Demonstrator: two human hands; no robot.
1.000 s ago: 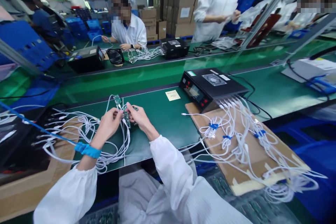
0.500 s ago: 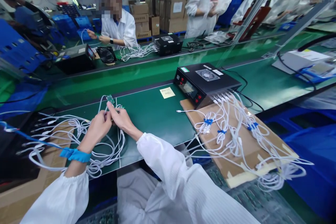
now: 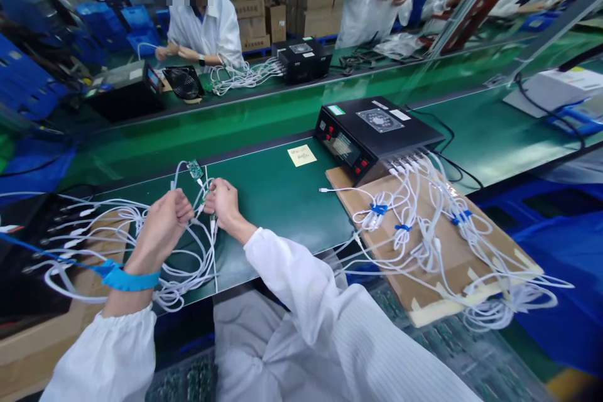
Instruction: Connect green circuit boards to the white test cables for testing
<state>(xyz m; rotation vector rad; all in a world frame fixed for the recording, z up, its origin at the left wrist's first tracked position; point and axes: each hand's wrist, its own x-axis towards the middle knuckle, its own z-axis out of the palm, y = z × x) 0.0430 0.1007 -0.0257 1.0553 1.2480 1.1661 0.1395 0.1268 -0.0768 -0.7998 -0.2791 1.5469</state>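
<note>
My left hand [image 3: 167,220], with a blue wrist strap [image 3: 129,277] on it, is closed above the white cables; its fingertips curl out of sight, so I cannot make out what they hold. To its right, my right hand [image 3: 224,203] pinches a white cable [image 3: 205,193] near its connector. Just beyond both hands is a small green circuit board [image 3: 195,169] with a white lead running to it. Looped white cables [image 3: 195,264] lie below the hands on the green work surface [image 3: 277,213].
A black tester box [image 3: 377,132] with cables plugged in stands at right, beside cardboard [image 3: 424,292] under bundled cables. A yellow note [image 3: 302,155] lies near it. Another black box [image 3: 28,251] is at left. Trays of boards [image 3: 188,377] sit below the edge. Co-workers are across the line.
My hands have moved apart, the left to the left and the right slightly to the right. The circuit board, formerly at my right thumb, now shows clear of the fingers.
</note>
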